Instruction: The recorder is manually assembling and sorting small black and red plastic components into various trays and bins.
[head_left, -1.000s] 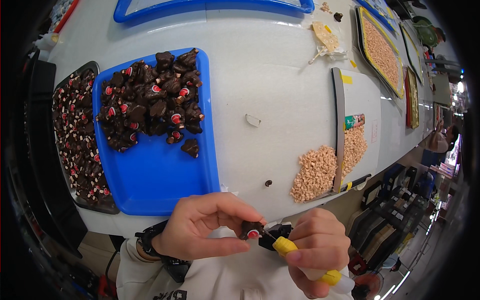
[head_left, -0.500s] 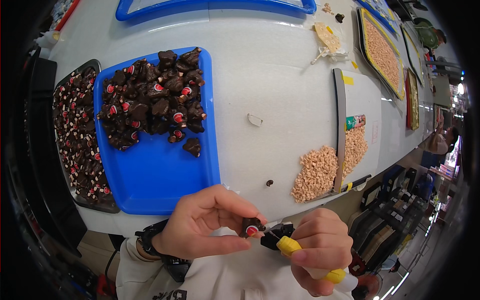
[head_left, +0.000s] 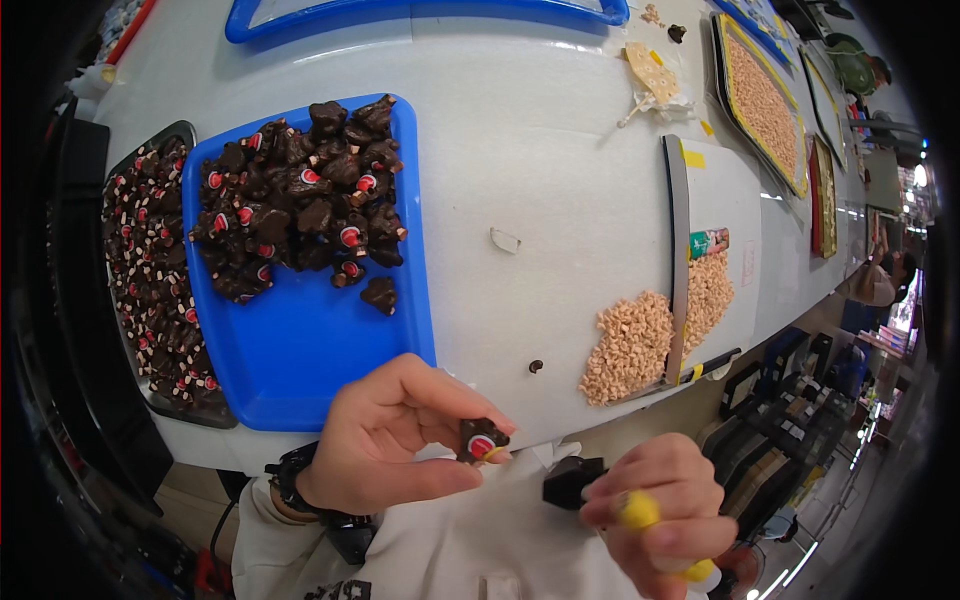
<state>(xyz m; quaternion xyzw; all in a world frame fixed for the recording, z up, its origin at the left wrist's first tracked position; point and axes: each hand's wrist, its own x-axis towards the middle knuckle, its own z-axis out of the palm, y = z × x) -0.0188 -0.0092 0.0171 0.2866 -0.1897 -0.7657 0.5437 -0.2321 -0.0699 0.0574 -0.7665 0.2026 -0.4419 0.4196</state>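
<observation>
The tabletop (head_left: 500, 170) carries a blue tray (head_left: 270, 350) toward its left side, with the dark figures (head_left: 310, 180) crowded in the tray's far part and its near end bare. A black tray (head_left: 198, 410) of similar pieces sits along the blue tray's left edge. Well to the right, a heap of pinkish bits (head_left: 625, 350) lies close to the tabletop's near edge.

The left hand (head_left: 375, 455) overlaps the blue tray's near right corner in this view; whether it touches the tray I cannot tell. The right hand (head_left: 665, 500), beyond the tabletop's near edge, is clenched around a yellow-capped bottle (head_left: 640, 510), which stands apart from the left hand.

One small dark figure (head_left: 478, 435) with a round red-and-white mark is pinched between the left thumb and fingertips, over the tabletop's near edge as seen here, left of the right hand and clear of it.
</observation>
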